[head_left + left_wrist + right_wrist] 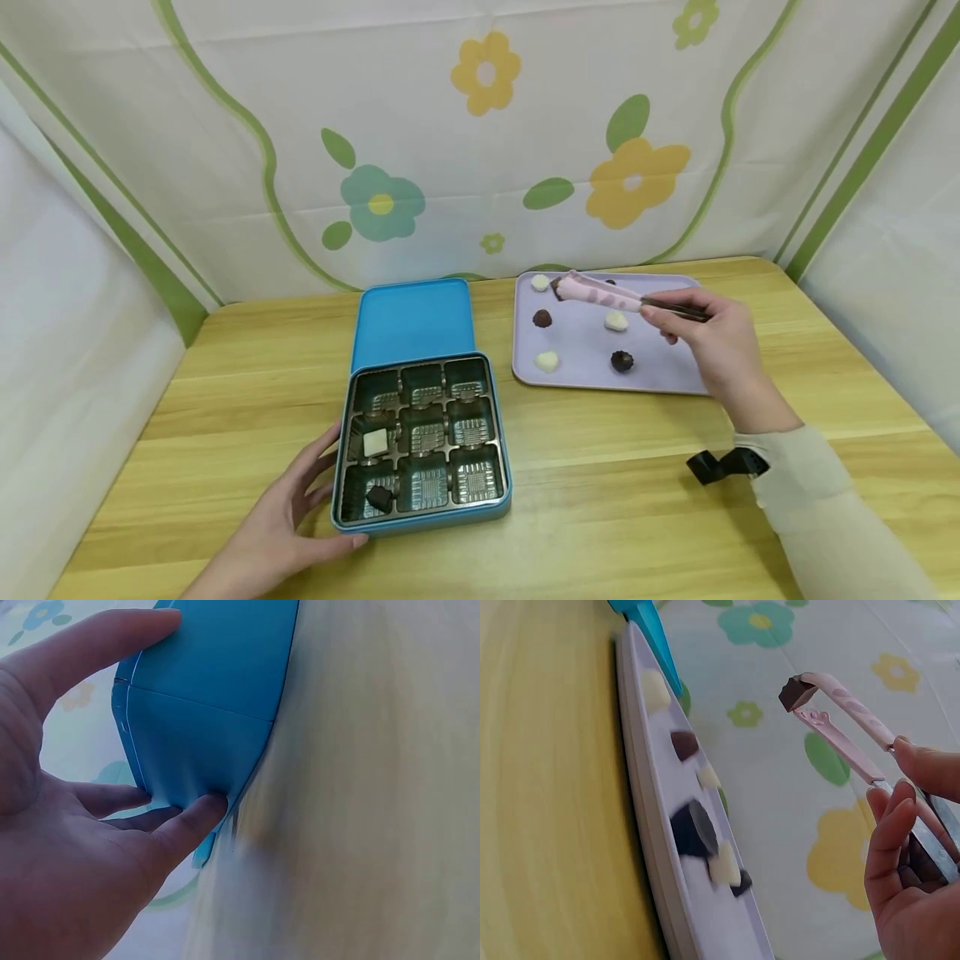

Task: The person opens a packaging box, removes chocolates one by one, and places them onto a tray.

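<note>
My right hand point(723, 342) grips a pair of tongs point(600, 293) with pink tips and metal handles. Between those tips a brown piece of chocolate point(797, 694) is held in the air above the lilac tray point(667, 367). On the tray lie several dark and white chocolates point(622, 361). My left hand point(273, 521) touches the near left corner of a blue tin point(502, 504), thumb on its front, fingertips on its left side. Inside the tin's divided insert point(442, 450), a square white chocolate point(375, 442) sits in the middle-left compartment and a dark chocolate point(380, 498) in the front-left one.
The tin's blue lid point(414, 321) lies flat behind it, left of the tray. A floral cloth point(480, 167) hangs along the table's back edge. A black strap piece point(723, 467) shows by the right sleeve point(817, 500). Underneath is a wood-grain table point(600, 483).
</note>
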A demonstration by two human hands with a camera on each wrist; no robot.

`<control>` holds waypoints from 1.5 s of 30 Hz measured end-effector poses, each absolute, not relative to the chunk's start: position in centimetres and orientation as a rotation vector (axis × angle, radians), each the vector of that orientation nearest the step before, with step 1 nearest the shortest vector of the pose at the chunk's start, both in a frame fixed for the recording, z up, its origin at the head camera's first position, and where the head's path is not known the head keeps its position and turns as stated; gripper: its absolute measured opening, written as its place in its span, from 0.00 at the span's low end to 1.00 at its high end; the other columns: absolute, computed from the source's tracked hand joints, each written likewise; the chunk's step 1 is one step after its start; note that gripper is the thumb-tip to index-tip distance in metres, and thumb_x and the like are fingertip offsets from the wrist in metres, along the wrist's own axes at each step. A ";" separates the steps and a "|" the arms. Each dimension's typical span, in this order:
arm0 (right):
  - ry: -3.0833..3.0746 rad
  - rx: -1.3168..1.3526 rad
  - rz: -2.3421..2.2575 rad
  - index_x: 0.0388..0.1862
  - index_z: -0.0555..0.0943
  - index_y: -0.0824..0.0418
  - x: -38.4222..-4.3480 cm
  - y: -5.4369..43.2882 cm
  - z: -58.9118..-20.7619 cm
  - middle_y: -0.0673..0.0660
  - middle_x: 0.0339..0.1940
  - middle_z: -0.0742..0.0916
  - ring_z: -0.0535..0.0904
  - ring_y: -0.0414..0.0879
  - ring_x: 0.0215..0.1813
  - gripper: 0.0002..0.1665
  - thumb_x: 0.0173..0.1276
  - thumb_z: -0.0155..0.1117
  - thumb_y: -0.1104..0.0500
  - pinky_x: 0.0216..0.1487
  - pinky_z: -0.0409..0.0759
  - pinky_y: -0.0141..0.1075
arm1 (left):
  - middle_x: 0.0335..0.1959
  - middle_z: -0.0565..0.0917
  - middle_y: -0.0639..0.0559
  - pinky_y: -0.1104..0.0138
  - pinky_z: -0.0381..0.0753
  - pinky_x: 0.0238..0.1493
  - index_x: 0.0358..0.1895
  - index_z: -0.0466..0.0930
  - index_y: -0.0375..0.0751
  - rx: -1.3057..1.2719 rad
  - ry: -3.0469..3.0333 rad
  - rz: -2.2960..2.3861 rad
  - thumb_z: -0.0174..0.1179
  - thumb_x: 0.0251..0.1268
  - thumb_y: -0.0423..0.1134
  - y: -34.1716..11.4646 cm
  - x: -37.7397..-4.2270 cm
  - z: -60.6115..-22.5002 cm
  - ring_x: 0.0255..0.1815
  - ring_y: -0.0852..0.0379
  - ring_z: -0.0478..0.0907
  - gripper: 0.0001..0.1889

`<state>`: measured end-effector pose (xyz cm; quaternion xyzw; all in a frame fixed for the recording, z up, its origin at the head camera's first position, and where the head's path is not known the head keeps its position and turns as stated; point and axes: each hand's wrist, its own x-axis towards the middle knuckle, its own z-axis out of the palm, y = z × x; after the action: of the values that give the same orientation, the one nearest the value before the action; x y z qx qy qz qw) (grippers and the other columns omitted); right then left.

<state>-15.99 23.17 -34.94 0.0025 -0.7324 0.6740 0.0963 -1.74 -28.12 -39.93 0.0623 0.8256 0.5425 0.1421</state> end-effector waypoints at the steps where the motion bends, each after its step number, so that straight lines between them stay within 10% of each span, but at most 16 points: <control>1: -2.155 -0.027 1.997 0.46 0.93 0.61 -16.1 23.6 -35.0 0.44 0.33 0.93 0.80 0.39 0.28 0.10 0.65 0.82 0.63 0.31 0.81 0.26 | 0.88 0.54 0.41 0.81 0.71 0.65 0.89 0.46 0.62 0.176 2.380 1.567 0.84 0.54 0.39 -28.1 -1.7 -39.9 0.84 0.28 0.60 0.65; 33: -1.951 -0.697 2.144 0.35 0.95 0.54 -17.3 33.0 -37.8 0.44 0.28 0.93 0.85 0.37 0.29 0.04 0.64 0.83 0.62 0.32 0.85 0.26 | 0.87 0.58 0.42 0.82 0.72 0.65 0.89 0.48 0.62 0.160 2.424 1.533 0.85 0.53 0.39 -28.3 -1.8 -40.2 0.81 0.34 0.63 0.65; 45: -1.891 -0.733 2.078 0.32 0.94 0.52 -16.8 34.2 -37.3 0.45 0.24 0.92 0.86 0.38 0.23 0.06 0.60 0.86 0.62 0.28 0.86 0.28 | 0.87 0.59 0.44 0.82 0.72 0.66 0.89 0.50 0.63 0.193 2.439 1.547 0.85 0.53 0.39 -28.3 -1.7 -40.3 0.76 0.71 0.67 0.64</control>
<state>-16.75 34.18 -37.34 -0.2506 -0.6466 0.7106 0.1186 -1.70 -28.28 -40.25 0.0663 0.8362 0.5303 0.1231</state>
